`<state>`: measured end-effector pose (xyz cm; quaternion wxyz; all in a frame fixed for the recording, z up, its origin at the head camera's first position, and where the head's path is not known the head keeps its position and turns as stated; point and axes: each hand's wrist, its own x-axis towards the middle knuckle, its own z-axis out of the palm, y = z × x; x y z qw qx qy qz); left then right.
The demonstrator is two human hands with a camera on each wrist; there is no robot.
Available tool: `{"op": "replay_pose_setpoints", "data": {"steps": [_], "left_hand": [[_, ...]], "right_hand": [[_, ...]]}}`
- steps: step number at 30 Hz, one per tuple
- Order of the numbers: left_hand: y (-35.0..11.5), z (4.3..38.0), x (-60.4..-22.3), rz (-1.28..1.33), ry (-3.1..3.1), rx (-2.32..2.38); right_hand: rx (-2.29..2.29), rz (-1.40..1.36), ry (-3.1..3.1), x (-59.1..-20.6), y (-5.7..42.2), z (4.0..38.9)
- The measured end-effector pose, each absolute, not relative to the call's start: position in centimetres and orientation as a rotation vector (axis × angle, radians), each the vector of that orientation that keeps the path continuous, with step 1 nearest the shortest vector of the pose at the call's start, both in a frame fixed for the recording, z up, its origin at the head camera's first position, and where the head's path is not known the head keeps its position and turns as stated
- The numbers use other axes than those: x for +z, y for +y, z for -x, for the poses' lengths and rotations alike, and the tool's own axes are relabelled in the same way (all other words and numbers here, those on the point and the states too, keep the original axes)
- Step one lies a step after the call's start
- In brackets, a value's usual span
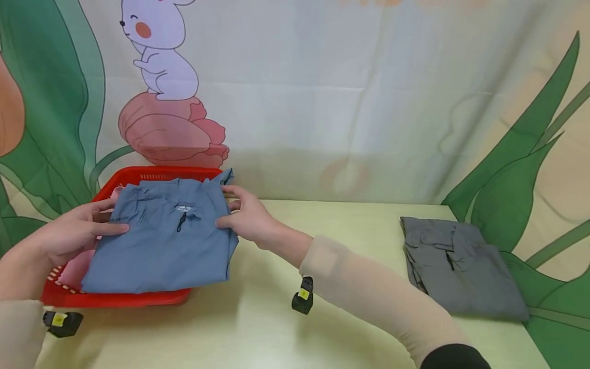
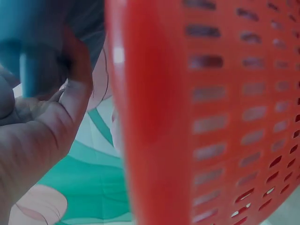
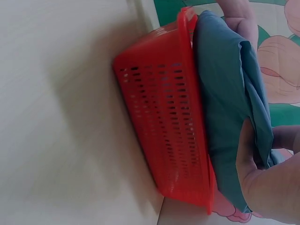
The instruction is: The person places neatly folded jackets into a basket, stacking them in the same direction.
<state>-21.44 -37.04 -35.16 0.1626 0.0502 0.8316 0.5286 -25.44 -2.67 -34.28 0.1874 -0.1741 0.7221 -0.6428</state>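
A folded blue shirt (image 1: 161, 256) with a short dark zipper at its neck lies level over the red basket (image 1: 133, 299), covering most of its opening. My left hand (image 1: 76, 230) grips the shirt's left edge, thumb on top and fingers beneath. On the opposite side my right hand (image 1: 249, 215) pinches the right edge. In the right wrist view the blue shirt (image 3: 225, 93) sits along the rim of the slotted basket (image 3: 159, 108), its layers held between thumb and fingers. Pink cloth (image 1: 77, 270) shows inside the basket at the left.
A folded grey shirt (image 1: 465, 266) with a dark zipper lies at the right end of the pale table (image 1: 258, 328). Behind the table hangs a printed curtain (image 1: 313, 102) with a cartoon animal and green leaves.
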Motion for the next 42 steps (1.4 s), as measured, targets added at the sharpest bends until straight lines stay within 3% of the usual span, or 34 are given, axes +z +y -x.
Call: {"op": "replay_pose_setpoints", "data": {"steps": [23, 30, 42], "left_hand": [[-39.9, 22.2, -35.6, 0.08, 2.96, 1.058], [-39.6, 21.8, -36.1, 0.267, 3.066, 0.896], [-37.3, 21.0, -35.0, 0.206, 3.211, 0.531]], "right_hand": [[-1.901, 0.371, 1.84, -36.4, -8.7, 26.6], [-1.891, 0.344, 1.925, -37.3, -7.7, 26.8], [-1.703, 0.436, 2.138, -38.7, -2.1, 28.3]]}}
